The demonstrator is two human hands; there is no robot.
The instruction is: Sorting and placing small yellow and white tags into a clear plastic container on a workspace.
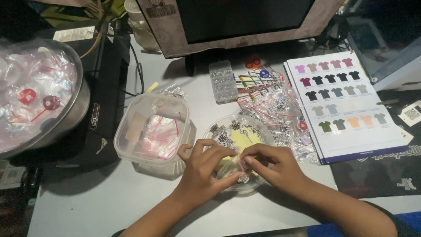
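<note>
Both hands meet over the round clear plastic dish (pixel 239 131): left hand (pixel 202 172) and right hand (pixel 272 166) pinch a small clear plastic packet (pixel 234 163) in a shared grip. Left of it, a square clear plastic tub (pixel 151 128); beyond, a shirt colour chart (pixel 346 103).

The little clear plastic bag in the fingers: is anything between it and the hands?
Nothing visible does. The left hand and right hand both pinch the small clear plastic bag directly, just above the round clear plastic dish of yellow and black pieces.
</note>
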